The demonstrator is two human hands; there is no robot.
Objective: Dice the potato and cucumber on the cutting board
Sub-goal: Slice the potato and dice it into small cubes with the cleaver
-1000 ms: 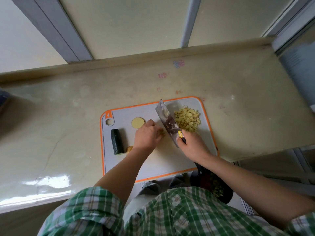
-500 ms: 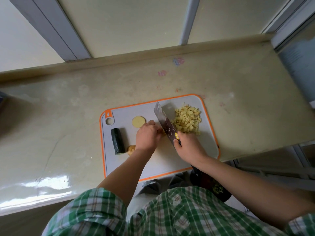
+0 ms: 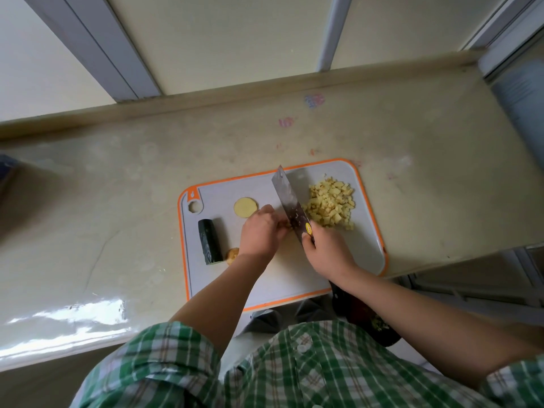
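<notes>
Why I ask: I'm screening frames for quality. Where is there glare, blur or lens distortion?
Head view: glare streaks the near-left edge of the counter; the wide lens bends the back ledge and splays the window frames; the knife and diced potato look sharp.

The left hand (image 3: 260, 231) lies knuckles-up with its fingers curled down and tucked in. The fingertips hold a small pale piece of potato (image 3: 286, 228), mostly hidden beneath them, right against the flat of the broad steel cleaver (image 3: 287, 195). The right hand (image 3: 326, 251) is wrapped round the cleaver's handle, which it hides, with the thumb up near the heel of the blade. The two hands sit just beside each other. Both forearms are bare and reach forward from rolled green-checked sleeves (image 3: 164, 357), the right one slanting in from the right.
</notes>
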